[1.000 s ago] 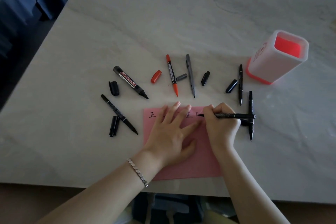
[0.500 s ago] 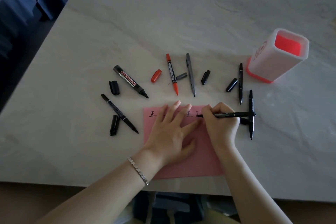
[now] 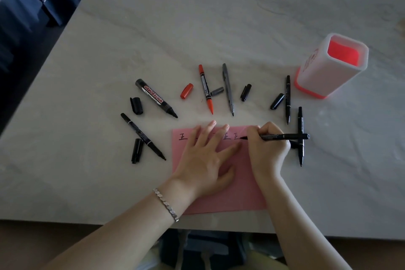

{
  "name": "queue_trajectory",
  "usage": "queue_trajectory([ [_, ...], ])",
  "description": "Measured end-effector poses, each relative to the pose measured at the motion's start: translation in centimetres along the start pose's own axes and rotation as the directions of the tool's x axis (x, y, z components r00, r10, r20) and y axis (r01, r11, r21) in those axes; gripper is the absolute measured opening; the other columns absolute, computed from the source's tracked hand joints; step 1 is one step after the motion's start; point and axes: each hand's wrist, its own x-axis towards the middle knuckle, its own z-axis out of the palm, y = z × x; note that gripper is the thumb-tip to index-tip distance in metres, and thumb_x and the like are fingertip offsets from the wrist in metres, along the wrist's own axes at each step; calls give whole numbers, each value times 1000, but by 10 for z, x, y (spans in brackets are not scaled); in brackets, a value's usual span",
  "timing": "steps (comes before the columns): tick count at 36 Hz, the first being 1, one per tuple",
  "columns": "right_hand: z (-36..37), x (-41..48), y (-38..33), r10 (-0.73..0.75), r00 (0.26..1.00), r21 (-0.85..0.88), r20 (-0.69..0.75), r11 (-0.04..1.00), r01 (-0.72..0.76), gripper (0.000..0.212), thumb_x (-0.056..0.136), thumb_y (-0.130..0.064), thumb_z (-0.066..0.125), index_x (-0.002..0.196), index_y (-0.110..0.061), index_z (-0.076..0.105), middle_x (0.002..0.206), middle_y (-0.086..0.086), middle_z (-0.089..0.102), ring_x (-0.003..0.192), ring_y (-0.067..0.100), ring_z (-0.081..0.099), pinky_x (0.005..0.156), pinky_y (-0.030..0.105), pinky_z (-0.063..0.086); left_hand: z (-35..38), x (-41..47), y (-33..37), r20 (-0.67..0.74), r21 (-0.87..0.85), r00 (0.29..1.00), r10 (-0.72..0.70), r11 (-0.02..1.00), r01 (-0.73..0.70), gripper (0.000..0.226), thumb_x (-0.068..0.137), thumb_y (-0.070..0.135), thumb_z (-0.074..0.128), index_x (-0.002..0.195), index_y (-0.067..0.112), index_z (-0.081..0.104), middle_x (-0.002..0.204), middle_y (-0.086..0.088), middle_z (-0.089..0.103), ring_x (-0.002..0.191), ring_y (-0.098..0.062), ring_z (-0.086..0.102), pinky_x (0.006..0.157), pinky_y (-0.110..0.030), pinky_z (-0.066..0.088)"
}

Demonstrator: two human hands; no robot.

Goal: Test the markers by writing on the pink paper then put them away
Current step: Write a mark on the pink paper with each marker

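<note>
Clearly the right hand [image 3: 266, 149] pinches a light, stiff black marker [image 3: 282, 137] near its tip on the pink paper [image 3: 238, 182], which the flat left hand [image 3: 206, 160] steadies.

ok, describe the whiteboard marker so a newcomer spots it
On the pale marble table, look beyond the far-left corner of the pink paper sheet. A thick black marker lies diagonally, uncapped, tip toward the paper. It alone has a fat barrel and a red WHITEBOARD label.
</note>
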Motion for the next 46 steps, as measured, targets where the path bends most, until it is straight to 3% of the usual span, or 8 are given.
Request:
queue_trajectory([
  [4, -2, 4, -2, 64, 998, 81, -22, 995, -62, 41, 80, -11, 61, 46, -15, 38, 36, -10, 39, 41, 4, 35, 45, 13, 31, -1, -1, 1, -14, -6, 1000, 0, 1000, 0, 48, 75, 49, 43, 119, 34, 57, 138, -8, 48, 130, -37, 38, 107, -50, 19],
  [7, -12, 16, -9, 159, 987, 144, -8, 977, -157, 40, 77, -30, 61, 46, -14, 43, 41, -2, 44, 45, 15, 43, 50, 28, 38, -1, -2, 0, -30, 7, 999, 15, 1000, -15, 46, 77, 49, 43, 119, 33, 57, 137, -8, 49, 129, -35, 39, 107, -53, 28],
  [11, -35, 55, -29, 202, 972, -132, 124, 974, -185, 41, 82, -35, 54, 52, -8, 54, 50, 3, 54, 36, 6, 47, 51, 28, 42, 2, -3, -2, -21, 12, 999, 30, 1000, -29, 48, 78, 48, 45, 122, 33, 54, 136, -7, 50, 130, -35, 39, 106, -55, 30],
  [16, -41, 104, -42, 154, 937, -482, 313, 876, 17, 37, 82, -37, 57, 61, -7, 52, 45, 3, 48, 33, 9, 44, 47, 24, 35, 4, -3, -2, -37, -8, 999, 24, 1000, -25, 49, 79, 48, 43, 123, 31, 55, 137, -8, 49, 131, -34, 37, 107, -54, 26],
  [25, 2, 120, -49, 151, 862, -641, 483, 732, 231, 25, 80, -23, 63, 76, 2, 64, 50, 4, 46, 51, 23, 48, 41, 19, 36, 1, -2, -2, -10, 8, 1000, 22, 1000, -22, 49, 80, 49, 42, 125, 32, 52, 139, -8, 47, 133, -33, 35, 107, -51, 25],
  [31, 1, 116, -38, 125, 882, -620, 455, 756, 212, 42, 81, -31, 63, 55, -4, 45, 53, 9, 45, 50, 23, 41, 45, 26, 31, 1, -3, -3, -5, 5, 1000, 24, 1000, -24, 50, 81, 50, 41, 127, 32, 50, 140, -8, 46, 134, -34, 34, 108, -52, 24],
  [36, -27, 131, -31, 87, 935, -646, 345, 745, 168, 19, 82, -21, 60, 88, -4, 66, 79, 10, 59, 73, 26, 52, 65, 26, 42, 2, -3, -3, -18, 2, 999, 29, 1000, -29, 50, 81, 50, 41, 126, 32, 51, 140, -8, 46, 133, -34, 34, 109, -50, 20],
  [46, -37, 147, -17, 291, 894, -849, 340, 503, 159, 32, 80, -31, 62, 72, -1, 52, 58, 8, 45, 64, 28, 47, 43, 24, 26, 0, -3, -3, -10, 18, 999, 32, 999, -32, 50, 81, 50, 41, 127, 33, 51, 140, -8, 46, 133, -34, 35, 108, -50, 20],
])
